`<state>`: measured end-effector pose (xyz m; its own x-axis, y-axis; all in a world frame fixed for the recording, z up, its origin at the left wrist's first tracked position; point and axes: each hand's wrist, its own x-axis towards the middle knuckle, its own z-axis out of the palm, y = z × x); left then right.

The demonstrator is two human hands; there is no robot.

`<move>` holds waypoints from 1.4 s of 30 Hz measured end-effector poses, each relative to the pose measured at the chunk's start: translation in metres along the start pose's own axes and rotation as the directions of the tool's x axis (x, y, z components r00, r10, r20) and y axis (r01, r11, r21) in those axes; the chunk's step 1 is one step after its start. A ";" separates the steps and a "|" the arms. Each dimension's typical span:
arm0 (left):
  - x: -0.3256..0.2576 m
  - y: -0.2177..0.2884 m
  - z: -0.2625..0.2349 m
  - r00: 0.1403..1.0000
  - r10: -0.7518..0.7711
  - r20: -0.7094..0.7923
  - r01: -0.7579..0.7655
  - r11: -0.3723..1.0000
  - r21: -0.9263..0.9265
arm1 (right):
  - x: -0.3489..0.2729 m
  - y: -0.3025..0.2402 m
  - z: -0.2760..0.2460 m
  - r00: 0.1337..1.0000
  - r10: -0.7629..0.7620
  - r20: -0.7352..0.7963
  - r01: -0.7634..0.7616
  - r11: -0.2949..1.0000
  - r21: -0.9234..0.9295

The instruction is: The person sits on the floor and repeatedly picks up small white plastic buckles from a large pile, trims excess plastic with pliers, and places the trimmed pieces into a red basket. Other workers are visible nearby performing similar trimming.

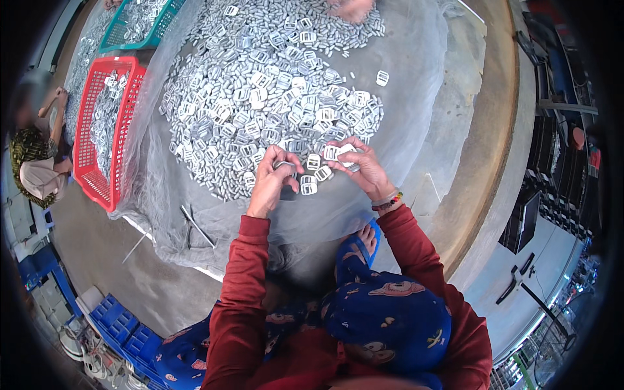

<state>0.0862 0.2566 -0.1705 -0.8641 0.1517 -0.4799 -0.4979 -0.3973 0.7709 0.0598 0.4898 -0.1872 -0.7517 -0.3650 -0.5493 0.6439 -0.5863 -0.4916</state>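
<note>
Buckles [259, 96]: heaped on mesh sheet [416, 123], far side of both hands, several loose between them | right hand [365, 170]: fingers pinching pale buckles | left hand [272, 177]: fingers curled, cannot tell whether gripping | red basket [128, 123]: left of buckles

"Where's the cam?"

"On wearer's head, L one of a side-by-side pair; wide fisheye."

"Facing?"

"Down & a bit fwd. Own knee [396, 318] at 5 o'clock, pile [279, 97] btwn 11 & 12."

"How near?"

"Pretty close: L hand [276, 175] & R hand [361, 166] nr ctr, approx 11 & 1. Red sleeves [237, 292] run in from 7 & 5. Blue crates [123, 325] at 8 look smaller, farther off."

"Edges?"

"Brown strip [500, 149] bows btwn 2 & 3; dark rim round the corners. Pic's upright, unmirrored: 9 is wearer's L."
</note>
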 end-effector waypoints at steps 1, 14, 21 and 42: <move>-0.002 0.005 0.005 0.998 -0.058 0.032 0.060 0.994 -0.087 | -0.001 -0.002 0.004 1.000 -0.018 -0.004 0.018 1.000 -0.001; 0.009 0.007 0.043 0.892 0.435 -0.126 -0.314 0.794 0.520 | -0.016 -0.019 0.043 0.998 -0.057 -0.007 0.055 0.984 -0.170; -0.010 0.026 0.038 0.779 0.596 0.195 -0.487 0.379 0.787 | -0.015 -0.019 0.041 0.960 0.267 0.090 -0.248 0.952 -0.181; -0.015 0.038 0.036 0.701 0.476 0.531 -0.569 -0.077 0.819 | -0.036 -0.022 0.062 0.970 0.077 -0.233 -0.163 0.910 -0.380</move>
<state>0.0776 0.2715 -0.1194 -0.8817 0.3982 0.2531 0.4694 0.6854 0.5567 0.0638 0.4705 -0.1146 -0.6463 -0.2303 -0.7275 0.7631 -0.1994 -0.6148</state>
